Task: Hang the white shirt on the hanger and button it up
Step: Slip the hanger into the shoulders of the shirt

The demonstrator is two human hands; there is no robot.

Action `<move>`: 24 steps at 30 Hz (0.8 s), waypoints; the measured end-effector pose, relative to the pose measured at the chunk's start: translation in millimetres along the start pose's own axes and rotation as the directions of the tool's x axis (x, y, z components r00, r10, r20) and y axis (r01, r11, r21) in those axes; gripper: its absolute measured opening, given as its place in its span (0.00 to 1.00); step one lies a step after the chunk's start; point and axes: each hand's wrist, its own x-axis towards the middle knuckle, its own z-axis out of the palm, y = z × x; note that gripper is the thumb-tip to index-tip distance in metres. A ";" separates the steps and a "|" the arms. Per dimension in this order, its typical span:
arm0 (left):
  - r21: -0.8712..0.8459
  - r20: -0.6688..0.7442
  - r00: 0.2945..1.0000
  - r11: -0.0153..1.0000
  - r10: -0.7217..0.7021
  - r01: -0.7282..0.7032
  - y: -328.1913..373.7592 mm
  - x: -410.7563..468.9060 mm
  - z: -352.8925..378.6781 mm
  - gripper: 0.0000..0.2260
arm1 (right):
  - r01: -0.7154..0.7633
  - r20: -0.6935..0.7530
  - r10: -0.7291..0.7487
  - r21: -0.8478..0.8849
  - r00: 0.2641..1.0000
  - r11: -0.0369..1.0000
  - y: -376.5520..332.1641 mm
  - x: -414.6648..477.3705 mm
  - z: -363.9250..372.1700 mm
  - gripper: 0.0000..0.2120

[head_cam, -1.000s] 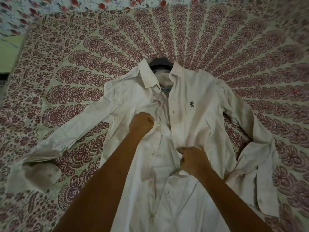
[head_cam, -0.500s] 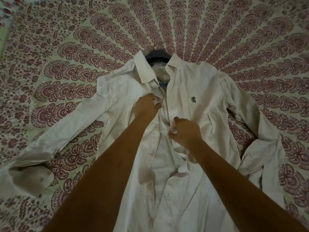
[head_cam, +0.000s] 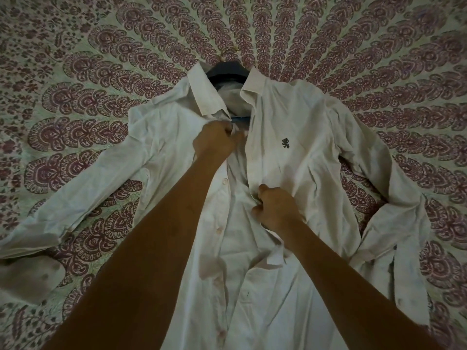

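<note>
1. here the white shirt (head_cam: 303, 127) lies flat and open-fronted on the patterned bedspread (head_cam: 75, 72), dark hanger (head_cam: 227, 70) inside its collar.
2. left hand (head_cam: 214, 141) pinches the button edge just below the collar.
3. right hand (head_cam: 274, 209) grips the other front edge lower down.

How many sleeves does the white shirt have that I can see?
2 on the white shirt. The stretched sleeve reaches left across the bedspread; the bent sleeve folds back on itself at the right. Neither is hidden.
</note>
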 end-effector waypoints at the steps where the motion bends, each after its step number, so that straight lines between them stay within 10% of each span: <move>1: 0.023 -0.072 0.997 1.000 -0.010 0.012 0.9 0.5 -3.4 0.14 | 0.014 0.011 -0.014 0.004 1.000 1.000 1.9 1.1 -2.5 0.12; 5: 0.153 -0.297 0.955 0.988 0.023 0.024 5.0 12.9 -13.2 0.17 | 0.069 0.083 -0.069 0.009 0.994 0.998 6.3 4.1 -9.2 0.10; 11: 0.362 -0.068 0.988 0.926 0.140 -0.107 16.7 39.6 -11.6 0.14 | 0.104 0.092 -0.106 0.026 0.990 0.994 7.8 7.7 -3.5 0.08; 18: -0.255 -0.230 0.965 0.950 0.122 -0.181 19.0 46.1 -26.8 0.06 | 0.121 0.066 -0.123 0.028 0.990 0.992 8.0 4.0 -2.4 0.10; 24: -0.314 -0.101 0.990 0.942 0.095 -0.122 -14.8 -7.9 -22.0 0.07 | 0.040 0.024 -0.043 0.110 0.999 0.993 12.4 -22.6 8.7 0.15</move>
